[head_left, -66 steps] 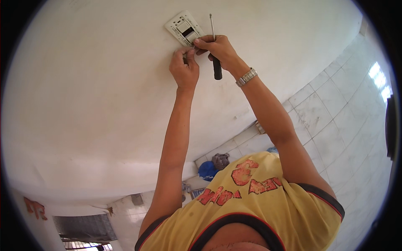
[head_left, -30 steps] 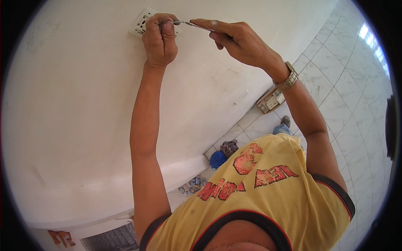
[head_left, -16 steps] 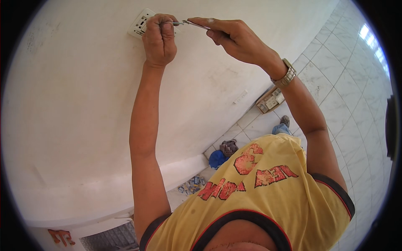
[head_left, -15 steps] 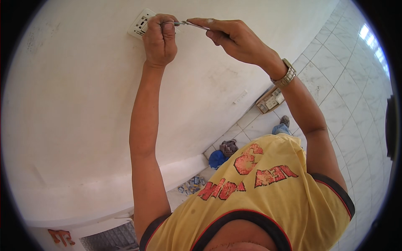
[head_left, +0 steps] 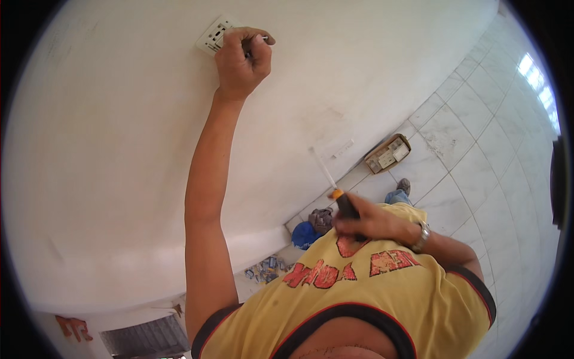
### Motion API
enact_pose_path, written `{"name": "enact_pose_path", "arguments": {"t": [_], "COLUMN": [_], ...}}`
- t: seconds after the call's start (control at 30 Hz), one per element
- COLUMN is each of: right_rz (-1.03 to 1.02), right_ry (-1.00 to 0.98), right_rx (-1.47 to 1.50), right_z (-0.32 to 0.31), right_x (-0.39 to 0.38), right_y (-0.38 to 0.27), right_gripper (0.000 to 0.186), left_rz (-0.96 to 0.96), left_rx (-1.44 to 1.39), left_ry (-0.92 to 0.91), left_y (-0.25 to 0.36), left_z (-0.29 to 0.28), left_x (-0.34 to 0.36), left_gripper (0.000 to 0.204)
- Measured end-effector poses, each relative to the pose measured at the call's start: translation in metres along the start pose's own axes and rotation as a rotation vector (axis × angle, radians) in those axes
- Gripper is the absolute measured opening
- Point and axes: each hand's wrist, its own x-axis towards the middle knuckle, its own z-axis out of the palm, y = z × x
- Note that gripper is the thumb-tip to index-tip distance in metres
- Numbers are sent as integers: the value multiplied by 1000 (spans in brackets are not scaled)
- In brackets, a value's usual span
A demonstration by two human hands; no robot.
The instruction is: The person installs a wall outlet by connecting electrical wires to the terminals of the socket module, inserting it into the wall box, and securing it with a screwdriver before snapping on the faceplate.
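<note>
A white switch-and-socket plate [head_left: 211,38] is mounted on the pale wall at the upper centre. My left hand [head_left: 242,63] is raised over its right part, fingers curled around a small metal piece, mostly hidden. Low at the right of centre, my right hand [head_left: 371,222] grips a screwdriver [head_left: 345,204] with a black-and-yellow handle in front of my yellow shirt [head_left: 359,293]. The screwdriver's pale shaft points up toward the wall and is blurred by motion.
On the tiled floor [head_left: 460,167] along the wall lie a box of plates [head_left: 385,157], a blue cloth item [head_left: 304,236], a grey bag [head_left: 320,218] and several small items [head_left: 266,269]. My shoe [head_left: 403,186] shows beside the box. A dark-curtained opening [head_left: 143,336] is at lower left.
My right hand has dropped from beside my left hand to chest level, with the screwdriver's handle now showing. My left hand stays at the plate; the view has shifted slightly.
</note>
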Motion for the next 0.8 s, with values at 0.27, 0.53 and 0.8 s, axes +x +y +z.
{"name": "enact_pose_path", "arguments": {"t": [0.27, 0.53, 0.8], "right_rz": [-380, -537, -583], "right_ry": [604, 557, 466], "right_rx": [-528, -155, -9], "right_z": [-42, -54, -47], "right_x": [12, 53, 49], "right_y": [1, -79, -68], "right_gripper": [55, 52, 51], "left_rz": [-139, -5, -145], "left_rx": [-13, -13, 76], "left_ry": [-46, -51, -164], "left_y": [13, 8, 19], "left_z": [-6, -3, -11], "left_x": [3, 7, 11], "left_gripper": [16, 23, 37]}}
